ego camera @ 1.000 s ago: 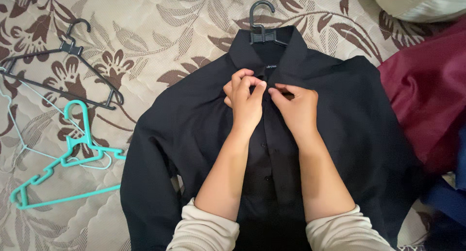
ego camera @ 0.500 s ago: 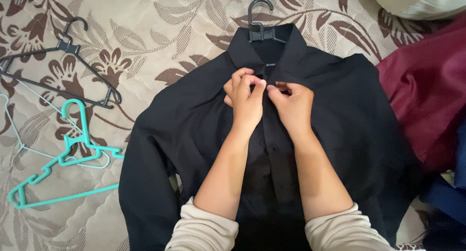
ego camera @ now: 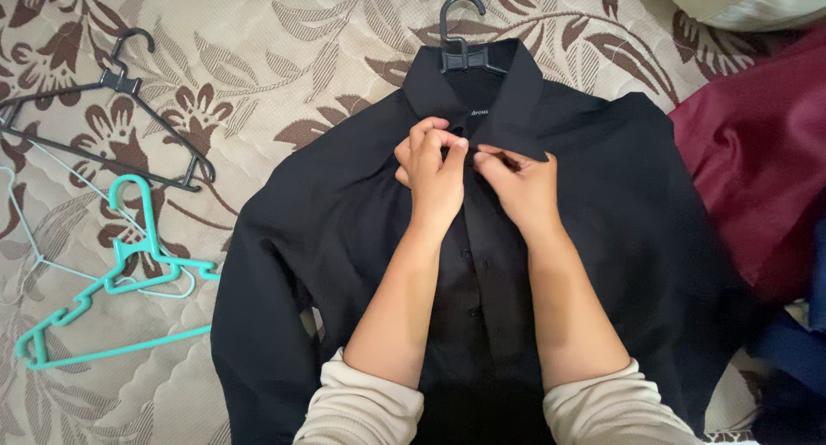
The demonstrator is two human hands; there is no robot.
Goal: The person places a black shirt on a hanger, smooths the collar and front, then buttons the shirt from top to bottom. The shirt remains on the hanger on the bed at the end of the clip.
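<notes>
A black button-up shirt (ego camera: 327, 213) lies flat on a floral quilted mattress (ego camera: 258, 58), hung on a black plastic hanger (ego camera: 460, 41) whose hook sticks out above the collar. My left hand (ego camera: 433, 174) and my right hand (ego camera: 516, 183) sit side by side just below the collar. Each pinches an edge of the shirt's front placket between thumb and fingers, near the top button. Further buttons run down the placket between my forearms.
Left of the shirt lie a spare black hanger (ego camera: 112, 118), a turquoise hanger (ego camera: 120, 273) and a thin pale wire hanger (ego camera: 34, 239). A dark red cloth (ego camera: 757, 161) is heaped at the right, blue fabric (ego camera: 796, 350) below it, a pale cushion (ego camera: 748, 2) top right.
My right hand has slid slightly left, closer to my left hand at the placket. The shirt and hangers lie as before.
</notes>
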